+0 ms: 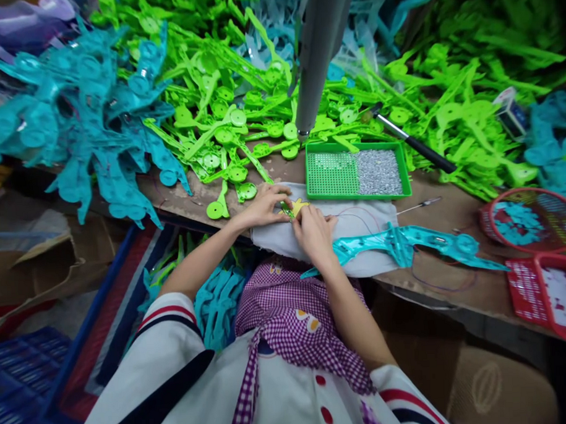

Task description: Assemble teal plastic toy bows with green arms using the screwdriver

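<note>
Over a pale grey cloth (274,237) on the table, my two hands meet. My left hand (266,205) pinches a small green plastic part (287,210) between thumb and fingers. From the other side, my right hand (313,232) has its fingertips closed on the same part; its underside is hidden. Something yellow (300,205) shows just behind the fingers, on the cloth. A long teal plastic piece (398,242) with wires lies across the cloth to the right, passing beneath my right wrist. Beyond the hands stands a green tray (312,189) of small silvery pieces.
Green plastic parts (224,109) heap along the back; teal assemblies (98,113) pile at left. A hammer (415,142) lies behind the tray, and a thin-shafted tool (419,205) to its right. Red baskets (490,226) sit far right. A grey pole-like tool (321,56) hangs overhead.
</note>
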{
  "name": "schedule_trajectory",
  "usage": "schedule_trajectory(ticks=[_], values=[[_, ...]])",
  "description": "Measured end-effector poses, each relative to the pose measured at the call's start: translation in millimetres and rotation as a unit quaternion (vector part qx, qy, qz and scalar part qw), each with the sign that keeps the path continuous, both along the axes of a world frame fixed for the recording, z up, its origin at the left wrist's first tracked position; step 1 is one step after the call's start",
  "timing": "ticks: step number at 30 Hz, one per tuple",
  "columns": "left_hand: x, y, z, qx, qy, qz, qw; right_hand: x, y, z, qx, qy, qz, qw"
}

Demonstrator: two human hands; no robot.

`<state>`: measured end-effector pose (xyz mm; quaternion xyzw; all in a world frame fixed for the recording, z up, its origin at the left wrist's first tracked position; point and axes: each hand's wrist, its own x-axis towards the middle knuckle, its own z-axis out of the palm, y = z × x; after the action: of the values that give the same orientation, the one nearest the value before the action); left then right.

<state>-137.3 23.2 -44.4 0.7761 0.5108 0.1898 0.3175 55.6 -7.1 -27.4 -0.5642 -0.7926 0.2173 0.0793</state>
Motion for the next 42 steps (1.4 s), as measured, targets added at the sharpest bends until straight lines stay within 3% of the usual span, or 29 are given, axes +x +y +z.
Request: schedule_trajectory(ticks=[5, 9, 15, 22, 27, 30, 33, 37, 42], values=[[9, -2, -1.2, 0.004, 0.004, 0.022, 1.000, 4, 1, 2.7, -0.005, -0.014, 0.003, 1.000], [12, -1, -2.0, 0.017, 0.013, 0.051, 0.998, 28, 0, 10.4, -0.023, 0.020, 0.042, 0.999], [9, -1, -3.7, 0.006, -0.002, 0.035, 0.999, 60, 5, 10.8, -0.045, 0.056, 0.084, 0.994], [8, -1, -2.8, 0.004, 0.001, 0.032, 0.999, 61, 3, -2.5, -0.055, 0.085, 0.078, 0.992], [27, -26, 8.2, 0.053, 0.036, 0.089, 0.994, 52, 0, -0.2, -0.063, 0.048, 0.058, 0.995], [44, -40, 9.1, 0.088, -0.016, 0.046, 0.995, 51, -3, 4.1, -0.028, 0.011, 0.087, 0.996], [53, -40, 2.1, 0.047, -0.065, -0.018, 0.997, 59, -13, 10.0, 0.016, -0.009, 0.107, 0.994], [53, -31, -6.8, 0.030, -0.068, -0.011, 0.997, 73, -36, 13.4, 0.087, -0.006, 0.101, 0.991], [52, -34, -9.1, 0.021, -0.047, -0.027, 0.998, 81, -52, 3.4, 0.142, -0.035, 0.176, 0.973]])
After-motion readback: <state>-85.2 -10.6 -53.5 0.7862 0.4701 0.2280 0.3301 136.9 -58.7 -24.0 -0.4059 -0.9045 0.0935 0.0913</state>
